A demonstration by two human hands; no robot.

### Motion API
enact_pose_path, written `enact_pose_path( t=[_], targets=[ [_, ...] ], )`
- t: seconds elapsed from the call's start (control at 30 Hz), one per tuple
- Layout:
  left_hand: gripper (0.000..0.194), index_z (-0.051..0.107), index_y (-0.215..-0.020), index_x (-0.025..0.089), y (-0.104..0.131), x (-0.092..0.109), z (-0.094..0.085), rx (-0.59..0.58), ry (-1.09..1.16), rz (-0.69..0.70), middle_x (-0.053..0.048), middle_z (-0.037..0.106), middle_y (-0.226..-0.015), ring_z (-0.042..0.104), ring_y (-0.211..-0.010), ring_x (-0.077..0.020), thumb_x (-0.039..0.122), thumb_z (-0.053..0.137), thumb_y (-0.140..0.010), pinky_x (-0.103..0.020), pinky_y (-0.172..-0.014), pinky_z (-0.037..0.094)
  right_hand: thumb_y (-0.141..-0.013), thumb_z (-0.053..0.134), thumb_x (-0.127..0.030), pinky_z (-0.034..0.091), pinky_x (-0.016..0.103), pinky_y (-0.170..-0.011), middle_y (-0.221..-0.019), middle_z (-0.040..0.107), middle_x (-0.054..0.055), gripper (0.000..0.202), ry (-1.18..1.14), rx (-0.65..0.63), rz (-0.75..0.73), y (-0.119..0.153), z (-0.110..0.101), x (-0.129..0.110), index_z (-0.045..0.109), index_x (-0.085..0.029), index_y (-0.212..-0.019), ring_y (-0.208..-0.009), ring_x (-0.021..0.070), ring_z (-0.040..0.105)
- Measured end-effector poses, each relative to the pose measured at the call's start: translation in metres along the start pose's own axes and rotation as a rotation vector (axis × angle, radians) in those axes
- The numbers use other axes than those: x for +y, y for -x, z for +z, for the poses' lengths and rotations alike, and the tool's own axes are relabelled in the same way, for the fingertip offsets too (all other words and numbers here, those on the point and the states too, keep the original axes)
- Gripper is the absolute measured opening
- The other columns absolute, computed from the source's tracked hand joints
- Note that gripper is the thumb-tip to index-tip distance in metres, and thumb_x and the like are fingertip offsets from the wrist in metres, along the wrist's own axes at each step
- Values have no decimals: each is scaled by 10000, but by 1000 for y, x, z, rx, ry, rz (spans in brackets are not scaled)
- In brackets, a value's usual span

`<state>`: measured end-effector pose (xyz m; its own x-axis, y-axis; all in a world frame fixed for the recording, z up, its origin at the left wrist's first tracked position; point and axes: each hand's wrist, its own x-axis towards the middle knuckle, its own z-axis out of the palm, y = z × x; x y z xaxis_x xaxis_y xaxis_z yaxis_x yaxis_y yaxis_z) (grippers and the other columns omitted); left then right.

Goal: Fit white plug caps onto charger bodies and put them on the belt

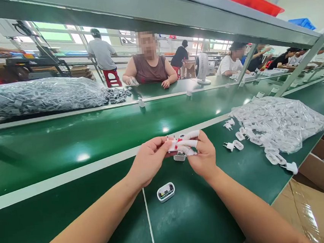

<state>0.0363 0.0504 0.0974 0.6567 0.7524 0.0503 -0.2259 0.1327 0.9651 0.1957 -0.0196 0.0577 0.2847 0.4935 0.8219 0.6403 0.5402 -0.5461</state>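
My left hand [149, 157] pinches a small white plug piece [172, 145] with metal pins, held just above the green bench. White covers wrap the fingers of my right hand [203, 153], which close on the other side of the same piece. A bit of red shows between the hands; what it belongs to I cannot make out. Just below the fingers is a white oval housing [179, 157], partly hidden. Nearer to me, another oval housing [165, 192] lies open side up, with electronic parts visible inside.
On the right, a clear plastic bag [288, 120] spills white oval shells and plug pieces [230, 146]. A green conveyor belt [94, 132] runs beyond a pale rail. Grey parts fill a large bag [39, 97] at far left. A co-worker [152, 69] sits opposite; a metal shelf [151, 13] spans overhead.
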Motion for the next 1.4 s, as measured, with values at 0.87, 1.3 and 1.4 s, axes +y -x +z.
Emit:
enact_pose_path(
  t=[0.87, 1.3, 1.4],
  targets=[
    [503, 627, -925, 75, -3, 19, -9, -173, 797, -306, 12, 394, -684, 345, -438, -56, 372, 272, -1123, -162, -404, 339, -850, 751, -264, 631, 377, -836, -1056, 705, 62, 136, 126, 179, 130, -6, -9, 12, 807, -265, -974, -965, 209, 708],
    [157, 576, -787, 119, 15, -3, 20, -44, 440, -378, 38, 342, -586, 223, -443, -55, 148, 524, -932, -110, -389, 230, -905, 727, -140, 637, 310, -783, -998, 698, 34, 204, -96, -64, -160, 10, 9, -37, 798, -298, -1013, -863, 151, 716],
    [162, 571, -819, 121, 11, -5, 14, -130, 406, -377, 30, 359, -594, 203, -455, -61, 174, 510, -959, -131, -404, 209, -899, 720, -162, 618, 337, -814, -981, 713, 36, 174, 39, 47, -113, 1, 1, -20, 801, -291, -983, -884, 166, 710]
  ],
)
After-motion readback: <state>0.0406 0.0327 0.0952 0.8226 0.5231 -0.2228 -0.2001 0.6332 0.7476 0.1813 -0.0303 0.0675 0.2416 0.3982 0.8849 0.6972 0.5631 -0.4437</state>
